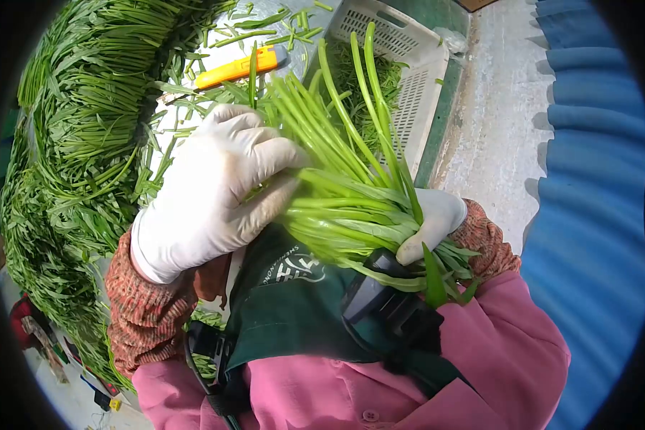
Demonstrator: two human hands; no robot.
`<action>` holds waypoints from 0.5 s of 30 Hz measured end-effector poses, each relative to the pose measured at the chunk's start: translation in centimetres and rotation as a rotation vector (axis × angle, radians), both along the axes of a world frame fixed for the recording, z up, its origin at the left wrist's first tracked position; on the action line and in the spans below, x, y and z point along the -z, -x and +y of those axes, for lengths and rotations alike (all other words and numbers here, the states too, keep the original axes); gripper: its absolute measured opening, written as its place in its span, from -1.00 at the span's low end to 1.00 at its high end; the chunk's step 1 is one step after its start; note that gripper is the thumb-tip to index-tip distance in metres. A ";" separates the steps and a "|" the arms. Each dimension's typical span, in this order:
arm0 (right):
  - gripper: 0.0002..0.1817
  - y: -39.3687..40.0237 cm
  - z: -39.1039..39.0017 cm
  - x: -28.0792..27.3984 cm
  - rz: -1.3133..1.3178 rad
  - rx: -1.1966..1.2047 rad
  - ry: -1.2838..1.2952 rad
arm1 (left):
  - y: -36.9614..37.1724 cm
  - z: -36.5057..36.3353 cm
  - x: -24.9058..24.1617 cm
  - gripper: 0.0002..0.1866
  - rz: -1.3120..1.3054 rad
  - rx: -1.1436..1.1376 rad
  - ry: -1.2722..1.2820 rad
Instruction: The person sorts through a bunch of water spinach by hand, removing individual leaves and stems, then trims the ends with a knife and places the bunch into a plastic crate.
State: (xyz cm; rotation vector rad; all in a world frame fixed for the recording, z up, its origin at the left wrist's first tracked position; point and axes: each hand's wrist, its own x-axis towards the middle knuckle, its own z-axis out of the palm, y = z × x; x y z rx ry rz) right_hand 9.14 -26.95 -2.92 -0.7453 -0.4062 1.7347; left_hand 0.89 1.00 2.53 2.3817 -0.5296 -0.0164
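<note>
A loose bunch of water spinach (344, 208), with long pale-green stems and narrow leaves, lies across my front. My right hand (437, 222), in a white glove, is closed around its leafy end, thumb on top. At the bunch's left side is my left hand (222, 186), also gloved in white. Its fingers are curled, and thumb and forefinger close on stems at the edge; the exact grip is partly hidden. A few stems stick up and away from the rest. Beyond my left hand, an orange utility knife (240, 66) rests on the metal table (261, 11).
Piles of water spinach (100, 93) fill the left side. Cut stem pieces (254, 34) litter the table around the knife. A white slotted crate (426, 72) with greens in it stands ahead. Blue sheeting (595, 179) hangs along the right, past a pale concrete strip (494, 93).
</note>
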 end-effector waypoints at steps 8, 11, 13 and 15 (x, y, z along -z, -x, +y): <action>0.01 0.2 -0.2 -0.6 0.007 -0.015 0.039 | -0.6 -0.1 -0.7 -0.78 0.382 0.062 0.226; 0.01 0.3 0.1 -1.1 0.005 -0.011 0.048 | -0.8 -0.6 -0.7 -0.76 0.514 0.021 0.223; 0.01 0.2 -0.1 -1.0 -0.005 -0.037 0.060 | -1.0 -1.0 -0.9 -0.75 0.590 0.049 0.238; 0.01 0.0 -0.2 -0.6 -0.066 -0.074 0.048 | -1.0 -1.0 -1.0 -0.76 0.596 0.053 0.263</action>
